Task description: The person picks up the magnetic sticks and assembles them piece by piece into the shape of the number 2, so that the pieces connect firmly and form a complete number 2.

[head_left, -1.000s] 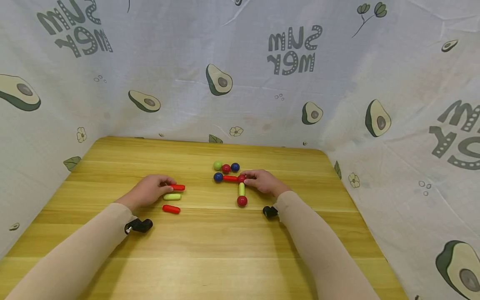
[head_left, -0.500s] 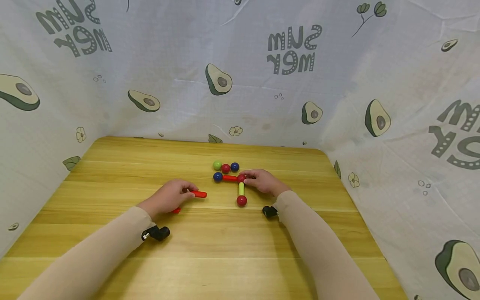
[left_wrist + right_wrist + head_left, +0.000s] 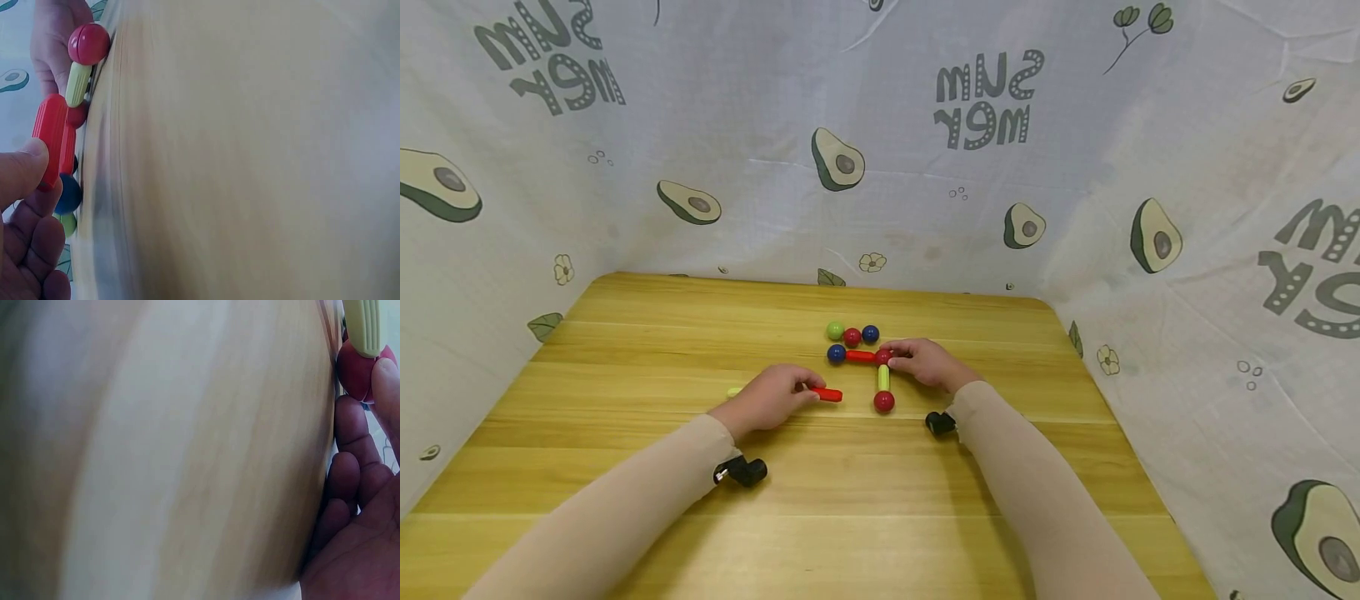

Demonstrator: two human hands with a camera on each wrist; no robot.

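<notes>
My left hand [image 3: 775, 397] pinches a red ribbed rod [image 3: 51, 140] between thumb and fingers, its free end pointing right. My right hand [image 3: 927, 363] pinches the red corner ball [image 3: 358, 372] of a joined piece. From that ball a red rod [image 3: 860, 357] runs left to a blue ball [image 3: 837, 354]. A pale yellow rod [image 3: 883, 379] runs from the same ball toward me and ends in another red ball [image 3: 884, 402]. The held red rod is left of this end ball, apart from it.
Behind the joined piece lie a green ball [image 3: 836, 331], a red ball [image 3: 852, 337] and a blue ball [image 3: 870, 334] in a row. A yellow rod [image 3: 733, 392] shows partly behind my left hand. A printed cloth [image 3: 910, 225] hangs along the wooden table's [image 3: 850, 517] far edge.
My left hand has picked up the red rod and carried it right, toward the joined piece. It now covers the other loose red rod. My right hand has stayed in place.
</notes>
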